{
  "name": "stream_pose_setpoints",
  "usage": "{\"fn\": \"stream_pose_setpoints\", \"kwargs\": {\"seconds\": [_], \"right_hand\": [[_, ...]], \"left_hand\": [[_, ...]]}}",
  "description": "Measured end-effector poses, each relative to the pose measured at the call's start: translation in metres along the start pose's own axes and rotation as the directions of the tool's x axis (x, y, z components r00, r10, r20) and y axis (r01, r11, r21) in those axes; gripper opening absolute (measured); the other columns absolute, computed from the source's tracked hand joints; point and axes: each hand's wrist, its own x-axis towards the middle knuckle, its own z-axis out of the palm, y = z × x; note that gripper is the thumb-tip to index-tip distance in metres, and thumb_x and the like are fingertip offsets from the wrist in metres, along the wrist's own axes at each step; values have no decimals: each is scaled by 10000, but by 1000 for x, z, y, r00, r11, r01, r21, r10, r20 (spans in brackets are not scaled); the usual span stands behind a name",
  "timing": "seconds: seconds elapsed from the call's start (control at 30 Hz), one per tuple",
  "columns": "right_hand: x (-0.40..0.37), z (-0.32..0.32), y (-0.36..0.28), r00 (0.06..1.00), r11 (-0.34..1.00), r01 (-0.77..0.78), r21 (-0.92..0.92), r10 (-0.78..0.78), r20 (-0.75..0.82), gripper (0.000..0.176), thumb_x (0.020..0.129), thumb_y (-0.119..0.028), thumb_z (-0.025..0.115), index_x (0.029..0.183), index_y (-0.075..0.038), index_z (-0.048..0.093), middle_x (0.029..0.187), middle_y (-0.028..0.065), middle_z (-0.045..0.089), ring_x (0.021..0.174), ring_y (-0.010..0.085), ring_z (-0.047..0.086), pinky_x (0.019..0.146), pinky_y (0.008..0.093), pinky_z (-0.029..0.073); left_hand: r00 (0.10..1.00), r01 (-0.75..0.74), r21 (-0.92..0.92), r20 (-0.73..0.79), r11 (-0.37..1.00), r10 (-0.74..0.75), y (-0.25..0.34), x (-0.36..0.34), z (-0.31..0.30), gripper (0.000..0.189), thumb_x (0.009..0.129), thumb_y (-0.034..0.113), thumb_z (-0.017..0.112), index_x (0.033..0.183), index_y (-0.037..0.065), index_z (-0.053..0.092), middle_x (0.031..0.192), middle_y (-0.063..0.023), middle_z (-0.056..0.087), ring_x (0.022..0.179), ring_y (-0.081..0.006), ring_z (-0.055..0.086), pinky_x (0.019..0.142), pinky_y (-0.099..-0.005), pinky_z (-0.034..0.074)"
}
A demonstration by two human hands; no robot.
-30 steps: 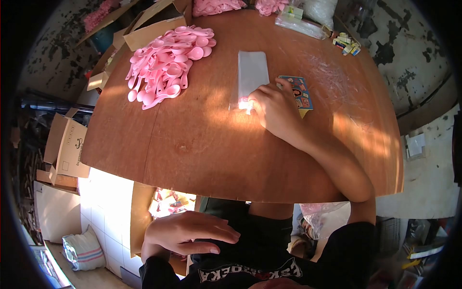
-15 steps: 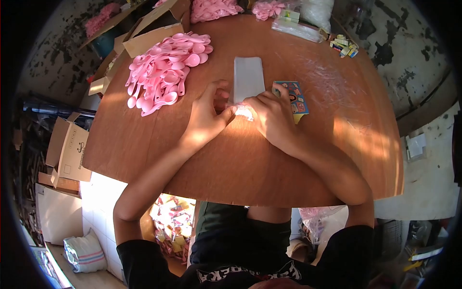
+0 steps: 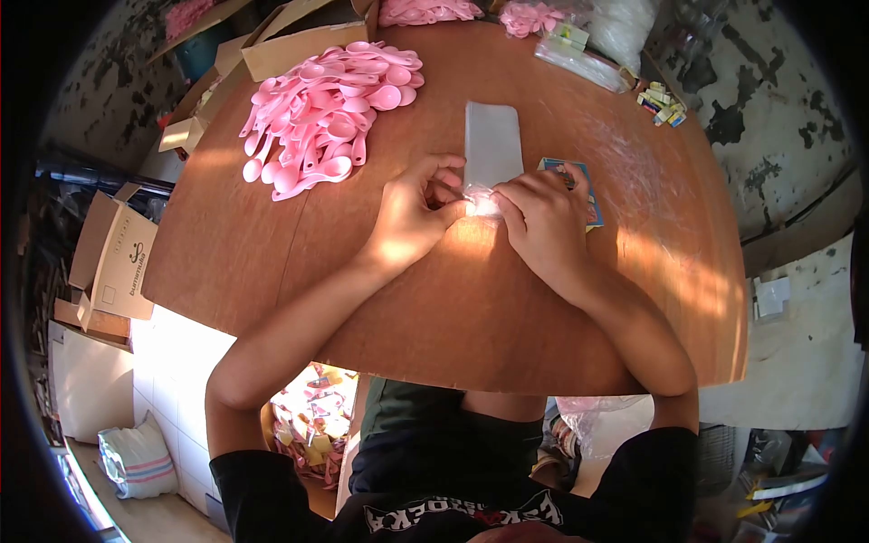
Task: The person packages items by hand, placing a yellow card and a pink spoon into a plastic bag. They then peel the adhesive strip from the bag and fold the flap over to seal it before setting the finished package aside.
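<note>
My left hand (image 3: 418,206) is closed, thumb and fingers pinching one side of a small crinkled clear plastic bag (image 3: 482,204) just above the table. The opposite side is pinched by my right hand (image 3: 550,217). Bright light on the plastic has a pinkish tint, and its contents, if any, cannot be made out. Directly beyond lies a stack of flat clear plastic sleeves (image 3: 494,143), long and narrow. A pile of blue printed cards (image 3: 593,206) lies partly hidden behind my right hand.
Pink plastic spoons (image 3: 330,118) are heaped on the wooden table (image 3: 407,326) at the left. Cardboard boxes (image 3: 308,50) stand behind them. Small yellowish packets (image 3: 663,104) and a plastic-wrapped pack (image 3: 584,65) sit far right. An open box of packed pieces (image 3: 312,416) is below the table edge.
The view has shifted slightly, so the table things appear further right. Both hands stay together at the plastic, and my right hand now covers more of the cards.
</note>
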Motion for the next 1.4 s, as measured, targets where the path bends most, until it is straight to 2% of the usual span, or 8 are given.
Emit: {"fn": "stream_pose_setpoints", "kwargs": {"seconds": [0.3,0.47,0.67,0.77,0.83,1.03,1.37,1.4], "right_hand": [[9,-16,-1,989,996,-31,-85,19,-148,72,884,-153,623,910,-127,684,867,-8,663,891,189,610,988,497,307],[21,-41,2,968,985,119,-121,-142,-205,63,853,-146,654,905,-139,689,868,-27,649,966,187,610,1005,497,318],[14,-63,-13,951,951,310,1,-310,-11,114,798,-179,711,909,-156,704,907,-18,645,1008,190,605,1017,478,332],[11,-76,-15,960,956,279,91,-280,-8,149,811,-186,704,949,-129,710,904,13,651,995,210,605,987,445,368],[10,-87,-4,993,984,114,136,-114,-10,169,831,-181,684,973,-92,704,915,40,660,969,233,606,947,406,400],[-27,-94,28,943,999,-17,36,4,331,273,835,-131,654,1088,-27,655,1137,116,628,1000,335,599,904,420,477],[-35,-92,29,984,994,-23,104,5,178,157,786,-8,692,942,4,683,939,120,676,821,299,643,748,362,516],[-31,-100,23,990,975,-136,175,138,4,132,813,-10,685,943,14,677,918,115,677,797,256,643,736,333,511]], "left_hand": [[950,-304,611,144,731,276,12,-12,5,504,795,230,721,1248,88,551,949,-80,643,909,-245,580,829,-376,415],[960,-274,708,165,651,225,17,-16,7,568,825,316,669,1325,120,483,1011,-75,661,1064,-299,505,915,-431,325],[831,-447,577,-16,684,557,29,-11,6,568,760,193,755,1261,50,528,1095,-151,641,1184,-320,494,978,-437,341],[784,-621,229,196,750,590,29,-8,-1,358,790,70,750,1110,-3,609,1078,-144,659,1106,-254,593,923,-368,454],[976,-119,-199,158,973,151,38,-15,-4,151,860,27,699,986,-31,641,1055,-117,679,945,-153,654,814,-277,525],[981,-40,-556,138,830,139,57,-12,-22,186,903,35,659,1061,-49,607,973,-109,693,887,-126,667,762,-248,571],[985,133,-663,174,737,-22,53,-12,-22,226,924,96,651,1093,-55,650,988,-104,704,871,-120,667,759,-252,564],[986,130,-663,168,737,-23,53,-12,-23,226,924,96,651,1093,-55,650,988,-104,704,871,-120,667,759,-252,564]]}}
